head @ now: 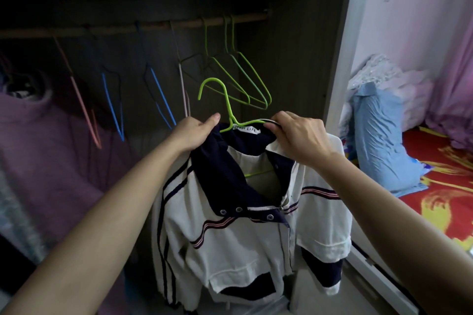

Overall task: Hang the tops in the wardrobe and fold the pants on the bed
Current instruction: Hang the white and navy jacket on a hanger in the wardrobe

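White-navy jacket (230, 238) ×1 on green hanger (229, 102) ×1 | left hand (197, 133) grips jacket | right hand (299, 135) grips jacket

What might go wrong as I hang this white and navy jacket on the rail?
The jacket sits bunched at the collar under the left hand, so it may slip off the green hanger. The hook may also tangle with the empty green hangers crowding the rail.

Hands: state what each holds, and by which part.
Left hand grips the jacket at the collar's left side; right hand pinches the collar's right side, beside the hanger that sits inside it.
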